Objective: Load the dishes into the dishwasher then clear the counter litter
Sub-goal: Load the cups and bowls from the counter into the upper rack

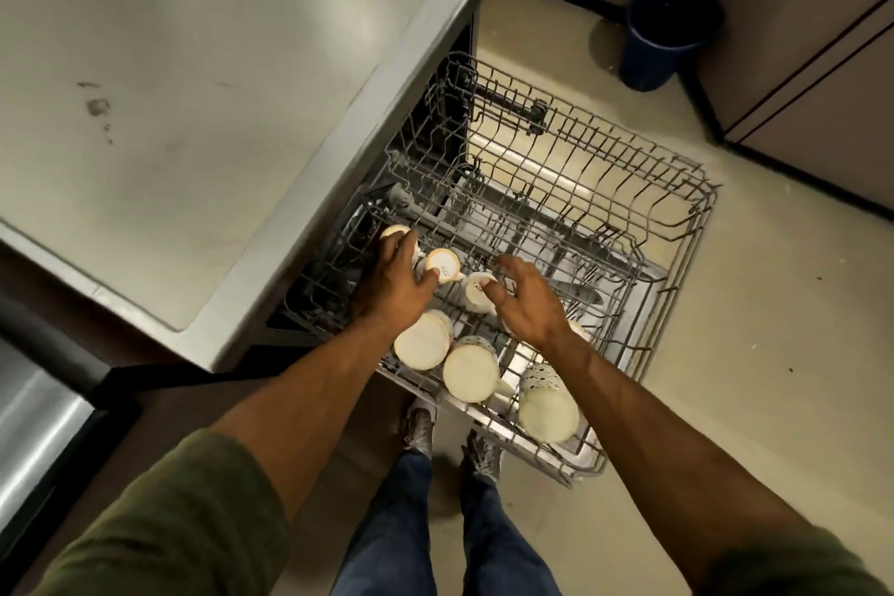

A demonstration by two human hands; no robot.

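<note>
Loading step in hand, judged from the rack [556, 189] pulled out over the open dishwasher door and several cups already upside down along its near side. Left hand [394, 286] down among the far-left cups, fingers curled over one small cup [397, 235] and thumb against a second [442, 267]; gripping or merely steadying, hard to tell. Right hand [527, 300] spread, fingers lightly bent over a third small cup [476, 290], seemingly touching its side without closing round it. Three larger mugs [471, 373] inverted in the near row, just below both wrists. Next move likely calls for seating the small cups squarely between the tines so none tips, then lifting both hands clear and pushing the rack in. Counter [169, 87] at left shows only smudges in the visible part; litter not in view. Blue bin [670, 39] on the floor in the far corner, well apart from the rack, which stands between person and bin.
</note>
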